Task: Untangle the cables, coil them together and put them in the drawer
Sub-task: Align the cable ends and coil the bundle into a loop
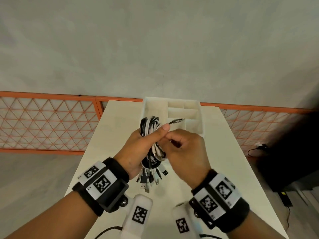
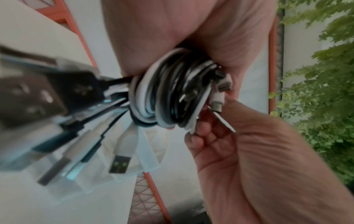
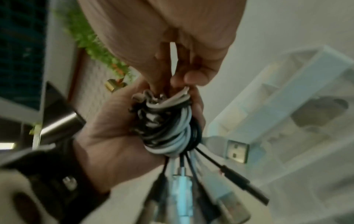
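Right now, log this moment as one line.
left hand: grips cable coil | right hand: pinches a cable end at coil | drawer: behind hands, coil not in

Left hand (image 1: 138, 149) curled tight, thumb laid across the top. Right hand (image 1: 186, 149) close beside, fingertips (image 3: 193, 78) pinching. Both wrists raised.

A white table (image 1: 224, 152) stands before an orange lattice fence (image 1: 48, 125), green foliage (image 2: 325, 91) beyond

Bare room, white table (image 1: 224, 152), orange lattice (image 1: 48, 125)
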Demonstrator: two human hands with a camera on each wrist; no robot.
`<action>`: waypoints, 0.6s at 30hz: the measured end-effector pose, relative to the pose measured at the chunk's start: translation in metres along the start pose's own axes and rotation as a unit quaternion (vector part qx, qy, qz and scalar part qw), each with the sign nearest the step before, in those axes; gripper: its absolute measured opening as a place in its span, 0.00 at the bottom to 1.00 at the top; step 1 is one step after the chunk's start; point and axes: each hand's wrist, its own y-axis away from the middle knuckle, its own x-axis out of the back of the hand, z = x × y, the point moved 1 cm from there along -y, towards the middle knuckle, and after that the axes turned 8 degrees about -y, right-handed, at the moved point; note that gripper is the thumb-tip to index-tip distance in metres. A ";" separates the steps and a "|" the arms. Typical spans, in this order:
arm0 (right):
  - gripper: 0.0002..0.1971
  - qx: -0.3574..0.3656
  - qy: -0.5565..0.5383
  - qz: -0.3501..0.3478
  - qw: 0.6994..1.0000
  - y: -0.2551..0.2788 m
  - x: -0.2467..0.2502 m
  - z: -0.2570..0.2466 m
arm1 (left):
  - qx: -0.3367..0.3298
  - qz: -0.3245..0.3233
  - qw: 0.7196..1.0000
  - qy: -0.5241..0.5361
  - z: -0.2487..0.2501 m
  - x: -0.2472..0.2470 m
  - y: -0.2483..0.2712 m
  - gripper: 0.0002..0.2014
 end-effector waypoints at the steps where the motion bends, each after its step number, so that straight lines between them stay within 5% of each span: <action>1: 0.08 0.037 0.035 -0.003 0.999 0.001 -0.002 0.002 | 0.003 0.004 1.000 0.010 0.000 0.000 0.000 0.20; 4: 0.03 0.112 0.075 -0.039 0.990 0.000 0.007 -0.006 | -0.002 0.027 0.999 0.029 0.001 0.005 0.000 0.09; 6: 0.10 0.108 0.084 0.008 0.991 -0.011 0.024 -0.012 | -0.007 0.034 0.999 0.024 0.001 0.009 -0.001 0.05; 8: 0.20 0.018 0.166 0.005 0.986 -0.030 0.037 -0.015 | -0.013 0.024 1.000 -0.005 0.001 0.008 0.001 0.05; 10: 0.18 -0.095 0.197 -0.071 0.973 -0.043 0.041 -0.015 | -0.013 0.016 0.999 -0.031 0.001 0.005 0.002 0.06; 14: 0.13 -0.220 -0.044 -0.074 0.972 -0.040 0.038 -0.011 | -0.014 0.037 0.998 -0.043 -0.003 0.003 0.000 0.09; 18: 0.07 -0.219 -0.194 -0.070 0.954 -0.024 0.023 -0.012 | -0.033 0.055 0.998 -0.018 -0.004 0.002 -0.002 0.17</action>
